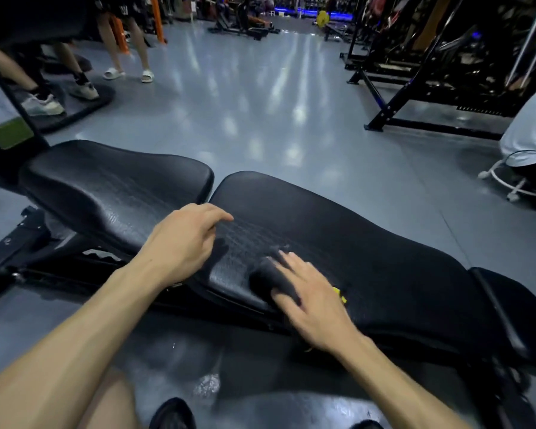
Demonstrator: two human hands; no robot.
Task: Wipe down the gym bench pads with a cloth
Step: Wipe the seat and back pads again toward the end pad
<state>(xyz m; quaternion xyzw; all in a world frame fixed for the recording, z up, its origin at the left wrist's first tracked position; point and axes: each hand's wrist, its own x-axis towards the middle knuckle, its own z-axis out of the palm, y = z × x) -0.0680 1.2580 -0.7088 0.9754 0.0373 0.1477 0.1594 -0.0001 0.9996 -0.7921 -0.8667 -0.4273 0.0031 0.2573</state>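
Note:
A black gym bench lies across the view with two padded parts: a shorter seat pad (112,187) at the left and a long back pad (369,249) at the right, a narrow gap between them. My right hand (313,298) presses a dark cloth (270,278) flat on the near left part of the long pad; the hand is blurred. My left hand (186,239) rests on the left end of the long pad by the gap, its fingers loosely curled, holding nothing.
The bench's black steel frame (28,252) runs under the pads to the left. People's legs (127,48) stand at the far left. Black racks (440,75) line the right side. A seated person in a white shirt (529,131) is at the right edge. Grey floor (260,97) stretches ahead.

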